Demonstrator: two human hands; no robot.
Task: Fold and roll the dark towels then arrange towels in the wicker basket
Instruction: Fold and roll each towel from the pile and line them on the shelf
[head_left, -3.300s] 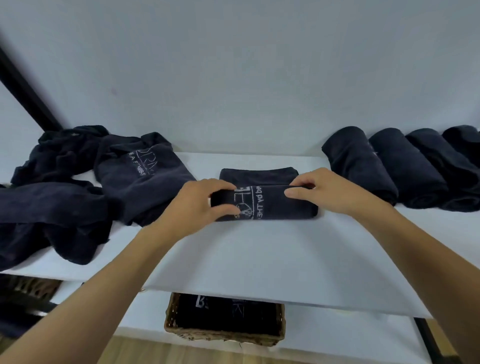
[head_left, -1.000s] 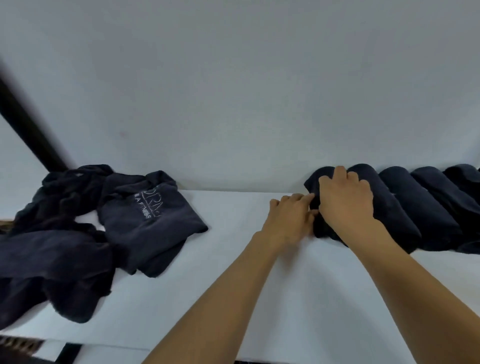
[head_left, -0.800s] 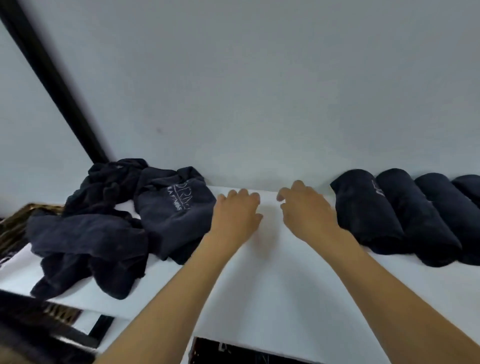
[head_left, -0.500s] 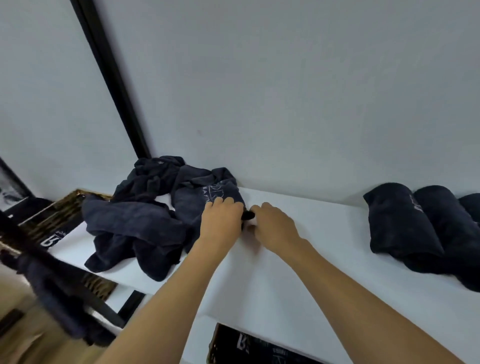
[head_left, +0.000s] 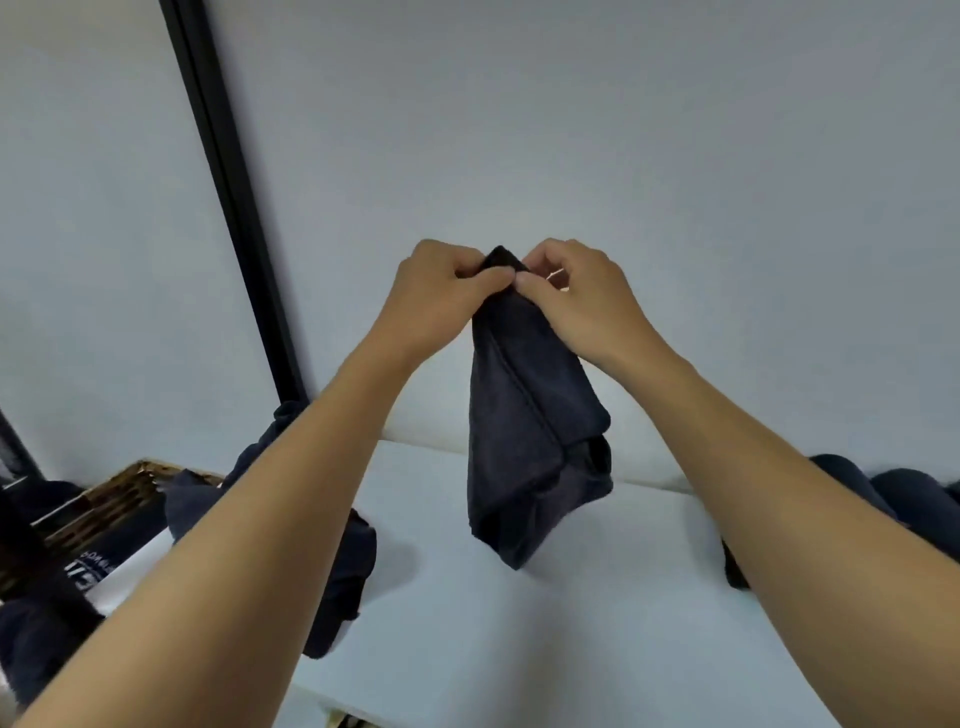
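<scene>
A dark towel (head_left: 524, 441) hangs in the air above the white shelf (head_left: 519, 623), bunched and folded over on itself. My left hand (head_left: 441, 296) and my right hand (head_left: 576, 296) pinch its top edge side by side, fingertips almost touching. The towel's lower end hangs just above the shelf. A pile of loose dark towels (head_left: 343, 571) lies at the left, mostly hidden behind my left forearm. Rolled dark towels (head_left: 898, 493) lie at the right edge, partly hidden by my right forearm. A wicker basket (head_left: 109, 499) stands lower left.
A black vertical post (head_left: 234, 208) runs up the pale wall at the left. Dark printed cloth (head_left: 88, 566) sits in the wicker basket. Another dark towel (head_left: 31, 639) shows at the bottom left corner.
Both hands left the rolled towel in the row at the right, moved to the pile at the left, gripped one towel and lifted it above the shelf. The view tilted upward.
</scene>
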